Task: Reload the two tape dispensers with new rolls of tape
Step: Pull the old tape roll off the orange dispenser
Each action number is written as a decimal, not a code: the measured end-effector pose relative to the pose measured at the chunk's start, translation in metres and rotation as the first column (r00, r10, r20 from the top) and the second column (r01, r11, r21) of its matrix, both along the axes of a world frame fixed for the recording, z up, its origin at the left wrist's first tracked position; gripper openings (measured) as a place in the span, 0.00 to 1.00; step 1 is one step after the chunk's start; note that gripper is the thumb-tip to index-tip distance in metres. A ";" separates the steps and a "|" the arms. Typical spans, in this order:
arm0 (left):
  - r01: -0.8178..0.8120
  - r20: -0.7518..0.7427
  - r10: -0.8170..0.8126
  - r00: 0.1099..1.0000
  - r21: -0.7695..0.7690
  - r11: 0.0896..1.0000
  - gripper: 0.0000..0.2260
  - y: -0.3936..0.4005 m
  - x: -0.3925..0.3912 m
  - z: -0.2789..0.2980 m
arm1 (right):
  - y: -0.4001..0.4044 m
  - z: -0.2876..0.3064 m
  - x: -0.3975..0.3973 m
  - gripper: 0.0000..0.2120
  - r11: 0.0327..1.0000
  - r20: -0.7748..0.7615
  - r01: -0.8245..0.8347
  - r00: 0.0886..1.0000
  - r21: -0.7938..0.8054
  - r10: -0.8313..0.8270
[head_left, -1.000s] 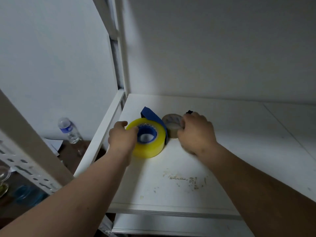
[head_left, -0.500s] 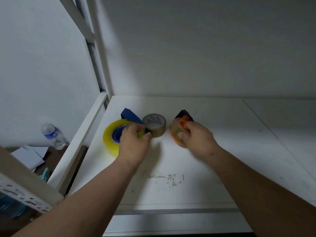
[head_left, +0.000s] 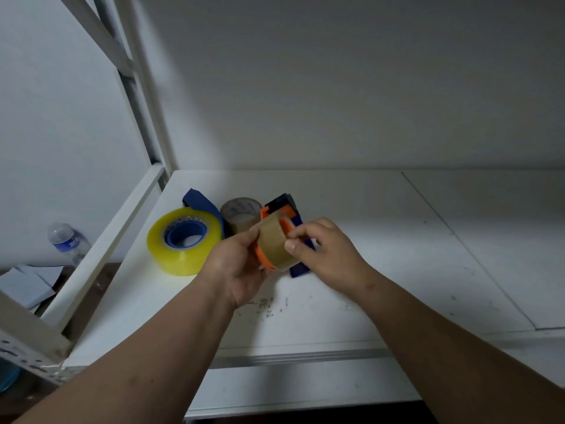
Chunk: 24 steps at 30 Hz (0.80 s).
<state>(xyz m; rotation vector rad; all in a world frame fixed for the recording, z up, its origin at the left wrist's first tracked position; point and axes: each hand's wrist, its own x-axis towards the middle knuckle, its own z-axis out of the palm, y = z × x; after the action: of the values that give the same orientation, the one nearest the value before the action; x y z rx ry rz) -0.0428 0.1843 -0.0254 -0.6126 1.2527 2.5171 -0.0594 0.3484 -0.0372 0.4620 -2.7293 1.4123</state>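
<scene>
We hold the orange dispenser (head_left: 266,258) with its brown roll (head_left: 273,243) just above the shelf (head_left: 382,240), left hand (head_left: 237,267) gripping its near side, right hand (head_left: 324,249) pinching the roll's right face, axis running left-right between both grips.

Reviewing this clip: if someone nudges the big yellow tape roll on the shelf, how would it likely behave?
The yellow tape roll rests tilted rather than flat on the shelf, so a nudge may roll it or drop it flat. Its thick winding suggests it is fairly heavy for its size. The glossy surface probably feels slick.
</scene>
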 end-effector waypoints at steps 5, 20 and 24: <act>0.029 -0.034 -0.027 0.999 0.052 0.998 0.14 -0.008 0.006 -0.006 | 0.014 -0.004 -0.006 0.15 0.930 0.256 0.345 0.917 -0.127 -0.305; 0.126 -0.067 -0.122 0.990 0.065 0.990 0.16 -0.038 0.009 0.006 | -0.030 0.008 0.004 0.05 0.933 -0.050 0.356 0.932 -0.058 -0.358; 0.143 -0.116 -0.131 0.985 0.102 0.984 0.15 -0.039 0.011 0.006 | -0.059 0.015 0.028 0.10 0.995 -0.037 0.083 0.996 -0.050 -0.085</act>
<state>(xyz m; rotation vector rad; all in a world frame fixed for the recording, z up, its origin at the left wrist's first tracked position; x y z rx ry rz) -0.0318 0.1448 -0.0194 -0.3554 1.1401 2.5124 -0.0310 0.2896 -0.0224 0.3644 -2.6442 1.4294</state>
